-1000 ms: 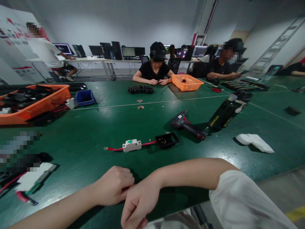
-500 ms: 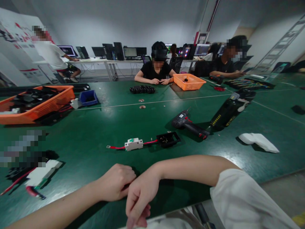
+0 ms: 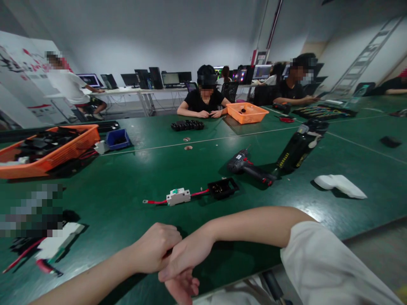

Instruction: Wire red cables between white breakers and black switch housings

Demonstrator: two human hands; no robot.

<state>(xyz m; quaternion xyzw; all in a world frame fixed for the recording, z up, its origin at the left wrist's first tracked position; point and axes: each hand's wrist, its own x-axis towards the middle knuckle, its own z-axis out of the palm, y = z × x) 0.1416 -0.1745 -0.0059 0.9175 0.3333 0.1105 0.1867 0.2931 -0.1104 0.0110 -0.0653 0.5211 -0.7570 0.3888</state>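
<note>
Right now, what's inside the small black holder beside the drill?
Small brass-coloured pieces show inside the black holder. Whatever lies beneath them is covered, so I can't tell.

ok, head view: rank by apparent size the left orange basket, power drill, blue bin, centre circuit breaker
1. Left orange basket
2. Power drill
3. Blue bin and centre circuit breaker: too alike to rank
</note>
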